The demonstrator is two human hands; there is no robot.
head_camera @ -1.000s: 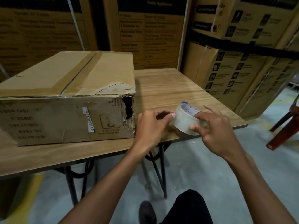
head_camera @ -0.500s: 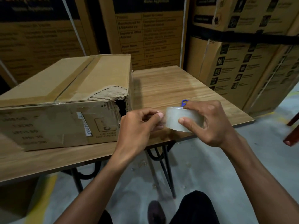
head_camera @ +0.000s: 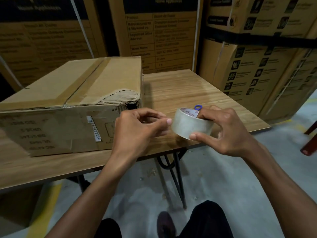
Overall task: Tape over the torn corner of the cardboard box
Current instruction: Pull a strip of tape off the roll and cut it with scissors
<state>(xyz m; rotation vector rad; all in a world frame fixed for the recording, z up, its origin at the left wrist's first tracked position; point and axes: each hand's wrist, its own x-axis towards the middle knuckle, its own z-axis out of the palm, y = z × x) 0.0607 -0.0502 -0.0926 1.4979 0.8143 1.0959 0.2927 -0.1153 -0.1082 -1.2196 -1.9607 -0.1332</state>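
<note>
A worn cardboard box (head_camera: 72, 100) lies on the wooden table (head_camera: 197, 90). Its near right top corner (head_camera: 132, 103) is torn, with bare corrugation and a dark hole showing. My right hand (head_camera: 224, 129) grips a roll of clear tape (head_camera: 188, 124) just right of that corner, thumb under the roll and fingers through its core. My left hand (head_camera: 139, 129) is curled with thumb and fingertips together at the roll's left edge; whether it pinches a tape end I cannot tell. It hides the box's lower right front corner.
A small blue ring (head_camera: 198, 107) lies on the table behind the roll. Tall stacks of printed cartons (head_camera: 257, 57) stand behind and to the right. Black table legs (head_camera: 173, 177), grey floor and my dark trousers and shoe are below. A red-brown chair leg (head_camera: 308, 145) is at right.
Both hands with the tape roll have risen slightly and sit closer to the box's torn corner. The roll has turned, so its open core faces more upward.
</note>
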